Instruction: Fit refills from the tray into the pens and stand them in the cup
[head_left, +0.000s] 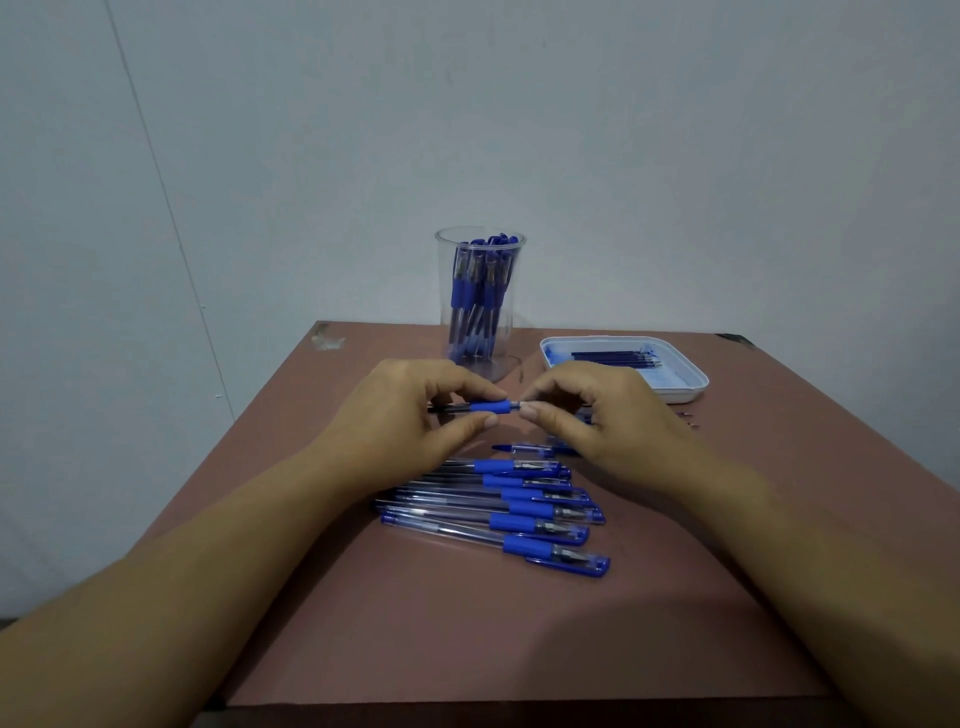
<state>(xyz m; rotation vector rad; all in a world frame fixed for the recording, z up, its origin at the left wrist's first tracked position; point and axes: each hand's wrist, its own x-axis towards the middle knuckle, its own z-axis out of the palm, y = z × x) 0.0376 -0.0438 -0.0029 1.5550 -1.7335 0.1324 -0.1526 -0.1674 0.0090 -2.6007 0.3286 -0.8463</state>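
Cup (480, 296) holds many pens; several loose pens (498, 514) lie on the bench (467, 623); left grip (415, 415) and right grip (587, 410) pinch one pen (488, 406).

A: Table (415, 623), 6 o'clock: smooth, matt, reddish-brown, looks like laminate. Scuffed patch at the 11 o'clock corner.
B: Noted. Cup (480, 291), 12 o'clock: clear plastic, glossy.
A: Tray (680, 396), 2 o'clock: white plastic, smooth, slight sheen on the rim.
B: Loose pens (511, 521), 5 o'clock of the cup: clear glossy plastic barrels, matt blue grip sleeves, rubbery look. Held pen (491, 406): same grip.
A: Wall (727, 156): matt paint, even.
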